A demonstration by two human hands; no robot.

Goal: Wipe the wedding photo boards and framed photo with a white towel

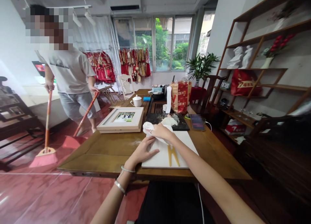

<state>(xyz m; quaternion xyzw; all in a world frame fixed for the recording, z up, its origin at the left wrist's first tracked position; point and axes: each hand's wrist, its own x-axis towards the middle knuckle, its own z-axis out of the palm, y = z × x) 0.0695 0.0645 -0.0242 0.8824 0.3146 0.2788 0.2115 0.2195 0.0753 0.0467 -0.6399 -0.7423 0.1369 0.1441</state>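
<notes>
A white board [187, 143] lies on the wooden table in front of me. My right hand [161, 132] is closed on a soft, crumpled white piece [147, 127] at the board's far left; I cannot tell whether it is cloth or paper. My left hand [145, 150] rests on the board's left edge just nearer to me, thumb and fingers stretched apart, its fingertips close to the white piece. On the board, beside my right forearm, lie two yellow, flat, stick-like tools [173, 156]. A pale rounded piece [170, 121] shows behind my right hand, partly hidden.
A framed picture [122, 118], a lidded white cup [136, 101], a dark tray [181, 122], a phone [198, 122] and a red-patterned bag [181, 96] stand or lie on the table [107, 149]. At left a person [70, 72] holds a broom [46, 152] and dustpan [73, 141].
</notes>
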